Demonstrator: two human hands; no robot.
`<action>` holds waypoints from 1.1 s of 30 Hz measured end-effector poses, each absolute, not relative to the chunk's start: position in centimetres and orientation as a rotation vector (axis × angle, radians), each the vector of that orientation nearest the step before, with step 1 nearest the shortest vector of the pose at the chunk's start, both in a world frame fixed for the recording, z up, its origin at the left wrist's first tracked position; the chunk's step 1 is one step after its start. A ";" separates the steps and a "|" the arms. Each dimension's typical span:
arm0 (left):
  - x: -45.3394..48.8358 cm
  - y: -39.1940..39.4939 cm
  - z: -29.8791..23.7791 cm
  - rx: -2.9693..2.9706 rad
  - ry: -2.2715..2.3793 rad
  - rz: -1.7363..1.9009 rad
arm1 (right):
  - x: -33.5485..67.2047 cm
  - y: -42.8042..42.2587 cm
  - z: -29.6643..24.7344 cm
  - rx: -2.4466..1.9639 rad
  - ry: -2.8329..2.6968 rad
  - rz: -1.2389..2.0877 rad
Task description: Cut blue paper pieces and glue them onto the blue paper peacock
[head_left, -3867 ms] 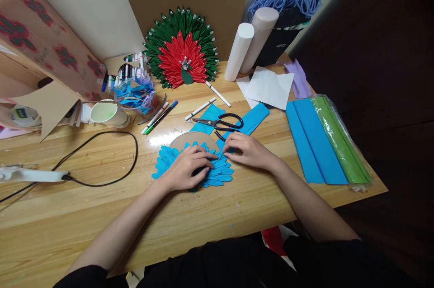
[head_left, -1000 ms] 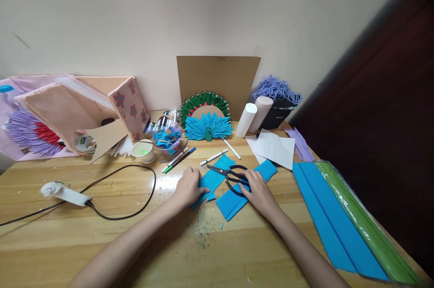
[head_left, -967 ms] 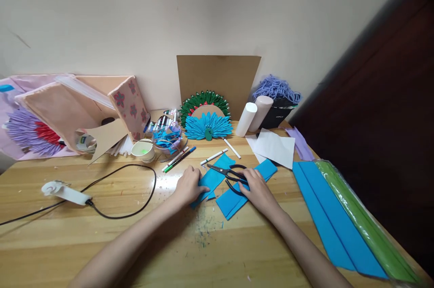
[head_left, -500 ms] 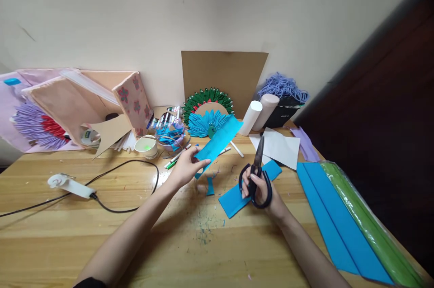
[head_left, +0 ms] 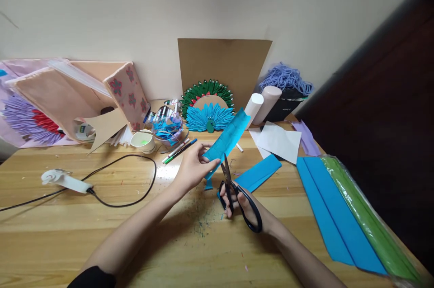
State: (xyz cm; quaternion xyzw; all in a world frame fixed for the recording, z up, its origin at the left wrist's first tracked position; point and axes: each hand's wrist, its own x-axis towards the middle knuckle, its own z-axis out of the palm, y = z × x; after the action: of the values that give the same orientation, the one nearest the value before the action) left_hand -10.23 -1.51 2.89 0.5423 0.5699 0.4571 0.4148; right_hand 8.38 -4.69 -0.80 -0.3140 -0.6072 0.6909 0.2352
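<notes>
My left hand (head_left: 191, 170) pinches the lower end of a blue paper strip (head_left: 228, 137) and holds it up, tilted to the right, above the wooden table (head_left: 101, 233). My right hand (head_left: 242, 206) grips black scissors (head_left: 233, 193) by the handles, blades pointing up at the strip's lower edge. A second folded blue strip (head_left: 259, 174) lies flat just right of the scissors. A small blue scrap (head_left: 208, 184) sits under the lifted strip.
A blue paper fan (head_left: 207, 117) leans on a green and red fan (head_left: 207, 92) at the back. Blue sheets (head_left: 332, 215) and green sheets (head_left: 366, 220) lie right. A glue gun (head_left: 64, 180) with black cord (head_left: 135, 188) lies left; markers (head_left: 178, 150), paper cup (head_left: 143, 140), white rolls (head_left: 261, 105) behind.
The blue fan went from under my hands to leaning at the back. I picked up the strip and the scissors; the scissors swung left to the strip's lower edge.
</notes>
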 end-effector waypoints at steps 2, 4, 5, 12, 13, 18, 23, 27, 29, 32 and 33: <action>-10.0 -1.5 2.9 1.238 1.423 1.103 | 8.3 -4.6 -0.9 -0.876 -1.655 1.907; -9.7 -1.4 2.9 1.116 1.393 1.071 | 8.2 -4.6 -1.0 -0.886 -1.634 1.916; -9.7 -1.4 2.9 1.073 1.373 1.065 | 8.1 -4.6 -1.0 -0.894 -1.618 1.919; -9.6 -1.2 2.7 0.986 1.345 1.104 | 7.7 -4.8 -1.6 -0.896 -1.514 1.930; -9.6 -1.1 2.7 0.980 1.347 1.100 | 7.6 -4.8 -1.8 -0.903 -1.507 1.926; -9.9 -1.2 3.2 0.956 1.339 1.078 | 7.6 -4.7 -2.8 -0.962 -1.528 1.862; -10.1 -1.1 3.2 0.969 1.337 1.092 | 7.8 -4.7 -3.5 -1.017 -1.527 1.861; -10.1 -1.1 3.1 0.975 1.268 1.099 | 7.8 -4.9 -3.3 -0.996 -1.528 1.849; -10.0 -1.2 3.1 0.972 1.262 1.086 | 7.7 -5.1 -3.2 -0.938 -1.516 1.857; -9.8 -1.4 3.2 0.972 1.265 1.054 | 7.5 -5.3 -3.1 -0.884 -1.467 1.891; -9.7 -1.4 3.2 0.972 1.266 1.043 | 7.4 -5.3 -3.2 -0.883 -1.458 1.895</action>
State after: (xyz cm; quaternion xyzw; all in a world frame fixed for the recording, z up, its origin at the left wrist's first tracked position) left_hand -9.70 -1.42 3.24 0.4158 0.5413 0.4462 0.5788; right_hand 7.42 -5.33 -3.20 -0.3315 -0.5471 0.7110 0.2921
